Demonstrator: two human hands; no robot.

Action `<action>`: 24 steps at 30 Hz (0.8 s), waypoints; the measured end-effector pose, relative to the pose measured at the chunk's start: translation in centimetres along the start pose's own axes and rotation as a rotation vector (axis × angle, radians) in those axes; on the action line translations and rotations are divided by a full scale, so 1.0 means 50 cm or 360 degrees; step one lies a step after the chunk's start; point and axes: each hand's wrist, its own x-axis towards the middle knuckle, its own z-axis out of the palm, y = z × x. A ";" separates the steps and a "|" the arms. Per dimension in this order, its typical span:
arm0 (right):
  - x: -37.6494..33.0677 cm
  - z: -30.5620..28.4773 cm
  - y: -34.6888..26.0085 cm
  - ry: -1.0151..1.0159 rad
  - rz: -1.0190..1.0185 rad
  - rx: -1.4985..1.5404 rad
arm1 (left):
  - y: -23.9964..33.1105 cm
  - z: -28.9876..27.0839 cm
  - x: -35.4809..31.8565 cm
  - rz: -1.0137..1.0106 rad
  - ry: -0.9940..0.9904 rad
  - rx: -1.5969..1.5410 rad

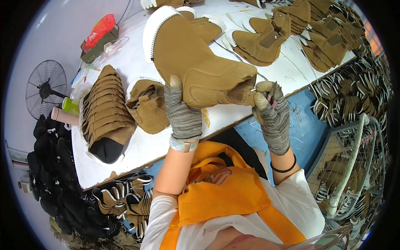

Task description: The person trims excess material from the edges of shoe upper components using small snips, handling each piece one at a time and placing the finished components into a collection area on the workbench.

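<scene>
Two gloved hands (183, 114) (274, 121), one brown boot upper (200, 62).

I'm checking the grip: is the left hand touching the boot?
Touching. In the head view, the left hand holds the boot, its thumb laid against the side.

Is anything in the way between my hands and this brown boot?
Just your grey knit gloves: the left hand supports the boot, the right hand is at its open top. The small, unclear item in that hand seems clear of the boot.
</scene>
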 end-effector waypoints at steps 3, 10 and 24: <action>-0.007 0.023 -0.003 -0.0013 -0.0092 0.0212 | -0.006 -0.012 0.007 -0.0175 0.0096 -0.0291; 0.003 0.004 0.006 -0.0060 0.0153 0.0375 | -0.007 -0.013 0.005 -0.0379 0.0161 -0.0444; 0.063 -0.029 0.021 -0.0283 0.0279 0.1602 | -0.016 0.010 -0.042 -0.0964 -0.0143 -0.0832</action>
